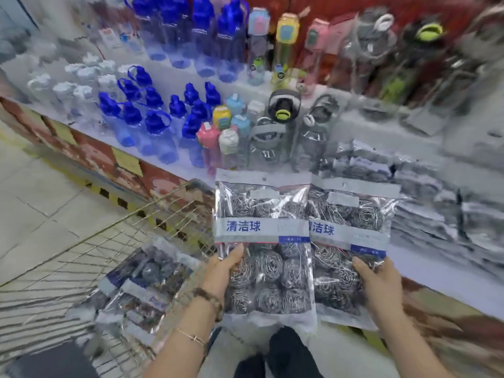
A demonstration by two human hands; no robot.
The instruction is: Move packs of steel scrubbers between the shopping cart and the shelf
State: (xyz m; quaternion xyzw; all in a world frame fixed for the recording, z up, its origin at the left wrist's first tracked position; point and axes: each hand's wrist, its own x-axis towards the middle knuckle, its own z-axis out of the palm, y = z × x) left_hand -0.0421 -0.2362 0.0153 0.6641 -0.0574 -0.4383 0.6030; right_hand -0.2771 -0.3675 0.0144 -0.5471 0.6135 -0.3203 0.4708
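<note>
The left hand (223,271) grips one pack of scrubbers (264,241) at its lower side, and the right hand (379,279) grips a second pack (351,227) touching it, in front of the shelf (441,276). Other packs (141,285) lie in the cart (163,214); a blurred stack (414,192), probably the same packs, lies on the shelf

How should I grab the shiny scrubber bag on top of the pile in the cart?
Reach in from above, I think: the cart's wire walls block the sides. The top pack lies face up, so pinch the flat edge strip nearest you, thumb on top. The middle is lumpy and harder to hold. The picture is blurry there, so feel for the edge.
</note>
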